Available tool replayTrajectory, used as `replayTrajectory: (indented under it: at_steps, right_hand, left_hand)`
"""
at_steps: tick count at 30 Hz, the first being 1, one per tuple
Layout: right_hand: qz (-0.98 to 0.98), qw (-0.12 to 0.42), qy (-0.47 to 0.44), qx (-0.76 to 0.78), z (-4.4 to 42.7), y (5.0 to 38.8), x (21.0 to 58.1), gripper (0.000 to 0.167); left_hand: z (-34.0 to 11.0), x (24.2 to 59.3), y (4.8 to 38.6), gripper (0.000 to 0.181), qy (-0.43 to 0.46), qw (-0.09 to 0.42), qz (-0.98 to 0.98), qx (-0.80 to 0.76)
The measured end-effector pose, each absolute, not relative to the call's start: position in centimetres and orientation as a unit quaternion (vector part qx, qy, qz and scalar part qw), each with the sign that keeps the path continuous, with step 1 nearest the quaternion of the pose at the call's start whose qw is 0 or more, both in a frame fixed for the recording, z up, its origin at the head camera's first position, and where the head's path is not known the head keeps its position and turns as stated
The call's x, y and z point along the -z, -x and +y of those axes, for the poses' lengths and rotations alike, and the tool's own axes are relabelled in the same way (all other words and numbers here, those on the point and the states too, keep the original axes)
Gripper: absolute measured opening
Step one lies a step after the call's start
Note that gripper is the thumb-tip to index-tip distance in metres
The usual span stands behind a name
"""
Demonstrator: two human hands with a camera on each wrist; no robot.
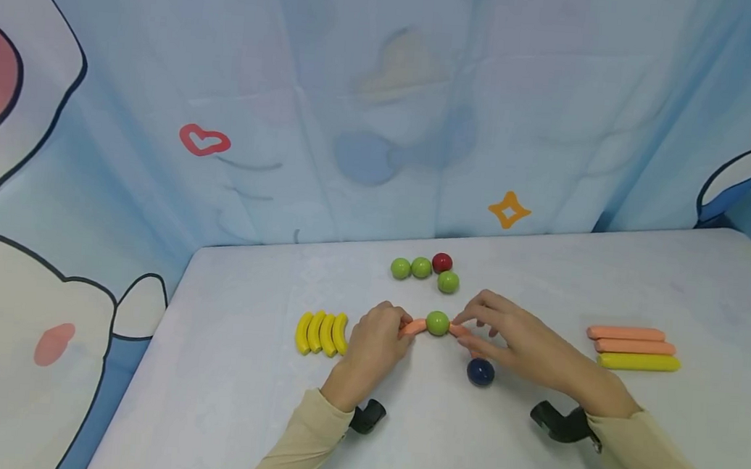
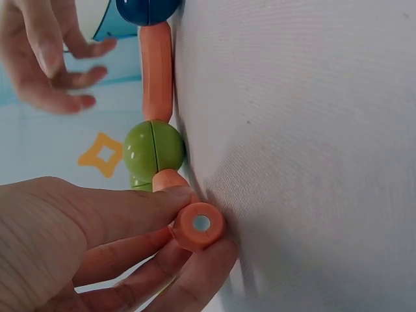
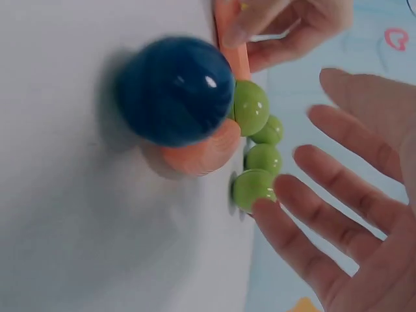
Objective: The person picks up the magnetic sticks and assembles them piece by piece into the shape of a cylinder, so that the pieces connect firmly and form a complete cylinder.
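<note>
We're at the left hand, thumb and fingers pinching an orange stick, and look, its far end meets a green ball! Over to the right hand: fingers apart, nothing in them, poised just beside a second orange stick. That one, we see, runs from the green ball to a dark blue ball, the whole chain lying mid-surface. Further out, beyond the chain, we spot three more green balls and one red ball. Out left, four curved yellow pieces line up side by side; away right, we've got two loose orange sticks with a yellow stick nearest us. Behind everything hangs a pale blue printed curtain.
</note>
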State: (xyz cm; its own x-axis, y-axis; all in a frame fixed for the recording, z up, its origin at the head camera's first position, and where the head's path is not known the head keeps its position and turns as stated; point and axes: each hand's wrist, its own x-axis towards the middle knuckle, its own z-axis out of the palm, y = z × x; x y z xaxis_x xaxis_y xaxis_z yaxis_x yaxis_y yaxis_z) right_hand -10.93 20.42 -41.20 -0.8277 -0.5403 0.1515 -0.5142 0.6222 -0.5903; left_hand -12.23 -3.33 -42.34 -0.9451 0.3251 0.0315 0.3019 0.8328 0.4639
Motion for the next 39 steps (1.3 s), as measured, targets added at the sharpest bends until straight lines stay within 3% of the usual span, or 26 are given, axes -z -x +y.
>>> replayTrajectory:
  at_steps: [12,17,33,39]
  right_hand:
    - [0.874,0.087,0.340,0.337,17.8,15.7,43.6,0.028]
    - [0.872,0.079,0.349,0.334,17.3,15.8,43.9,0.026]
    - [0.902,0.081,0.260,0.335,19.5,14.8,43.8,0.030]
    - [0.919,0.082,0.229,0.312,20.7,14.2,43.6,0.035]
  left_hand:
    - [-3.5,43.2,12.1,0.020,-0.163,0.017,0.949,-0.268]
    - [-3.8,43.3,11.9,0.020,-0.167,0.008,0.948,-0.272]
    - [-4.2,43.0,12.0,0.028,-0.169,-0.004,0.952,-0.256]
    - [-3.1,42.0,13.4,0.030,-0.194,0.031,0.940,-0.280]
